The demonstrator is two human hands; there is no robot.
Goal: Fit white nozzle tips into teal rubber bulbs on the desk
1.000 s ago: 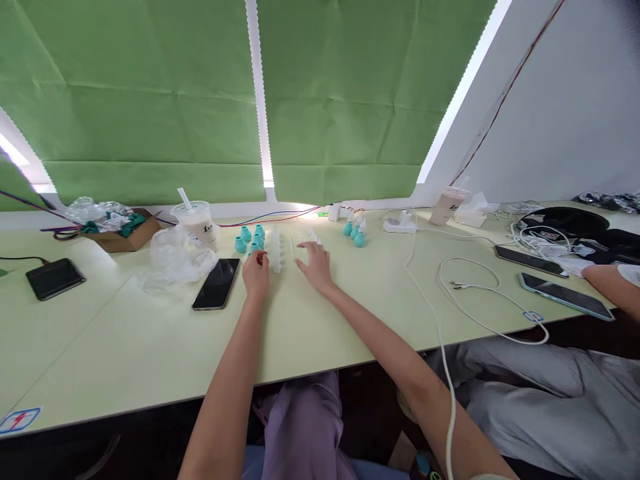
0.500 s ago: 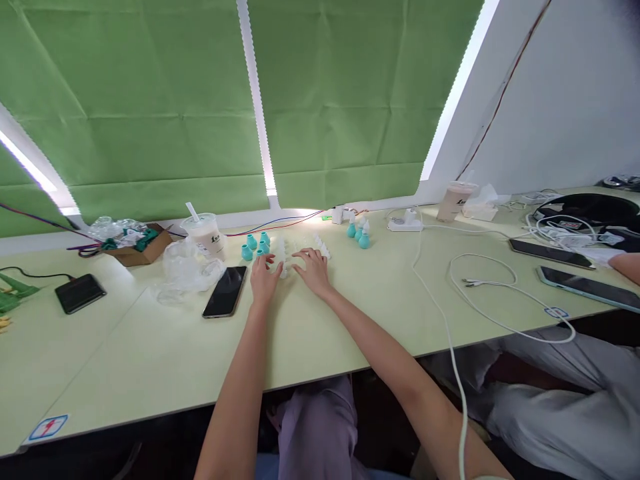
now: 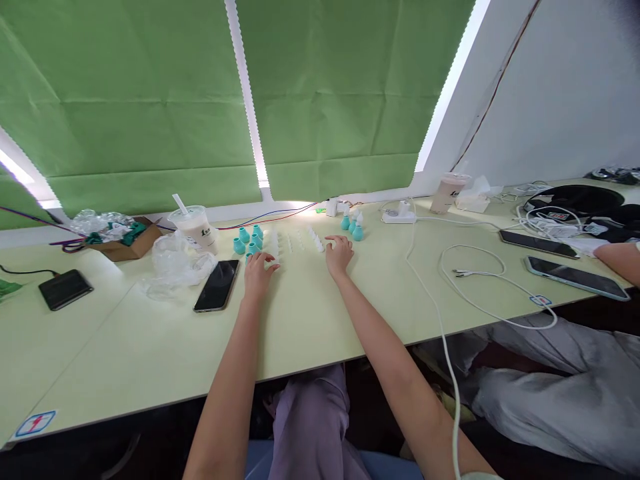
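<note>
My left hand (image 3: 259, 275) rests on the table beside a group of small turquoise bottles (image 3: 240, 246); its thumb and fingers are apart, with nothing visible between them. Right at its fingertips runs a row of small white pieces (image 3: 275, 241). My right hand (image 3: 340, 255) is just right of another slanting row of white pieces (image 3: 316, 240), fingers bent and slightly apart, holding nothing that I can see. Between the hands lie smaller, thin whitish pieces (image 3: 295, 241), too small to name. Behind my right hand stand several turquoise bottles with white tips (image 3: 357, 231).
A phone (image 3: 217, 285), a crumpled plastic bag (image 3: 175, 260) and a drink cup (image 3: 194, 228) are on the left, near a cardboard box (image 3: 135, 247). On the right are a power strip (image 3: 399, 215), a white cable (image 3: 440, 307) and another person's arm (image 3: 617, 259).
My right hand has moved right, away from the middle, uncovering the thin pieces and the right-hand row. My left hand stays by the turquoise bottles. The whole view has shifted slightly.
</note>
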